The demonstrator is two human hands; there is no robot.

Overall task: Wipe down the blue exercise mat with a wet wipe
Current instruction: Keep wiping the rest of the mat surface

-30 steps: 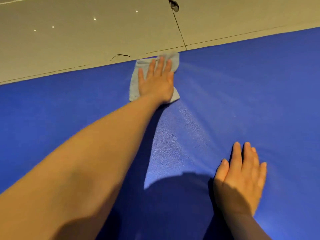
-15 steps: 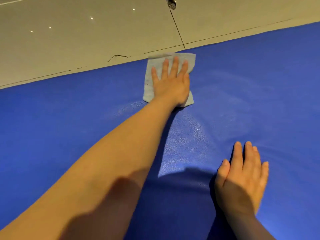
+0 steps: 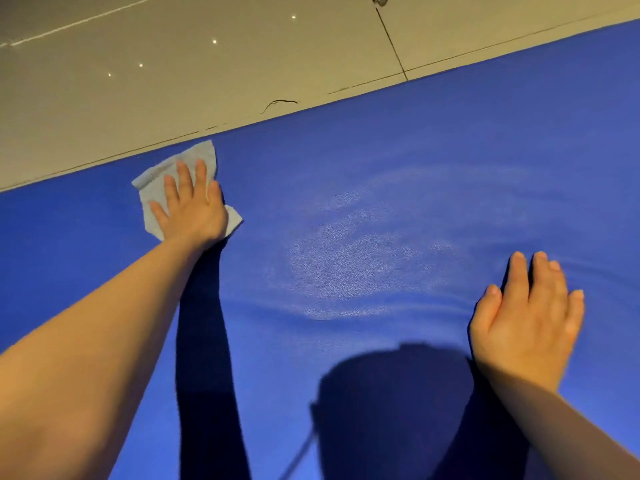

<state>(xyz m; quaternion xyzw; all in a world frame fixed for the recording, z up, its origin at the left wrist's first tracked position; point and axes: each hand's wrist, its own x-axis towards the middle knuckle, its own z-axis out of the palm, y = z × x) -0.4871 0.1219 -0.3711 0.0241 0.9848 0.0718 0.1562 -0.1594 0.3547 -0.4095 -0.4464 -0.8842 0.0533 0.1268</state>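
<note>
Left hand (image 3: 192,206) covers the centre of the wet wipe (image 3: 162,178); blue exercise mat (image 3: 381,185) runs off frame at 3, 6 and 9 o'clock

left hand (image 3: 194,209) flat on wet wipe (image 3: 152,181), blue mat (image 3: 381,174)

Head-worn view, forward and down

grey tiled floor (image 3: 207,81), dark grout line (image 3: 391,43)
</note>
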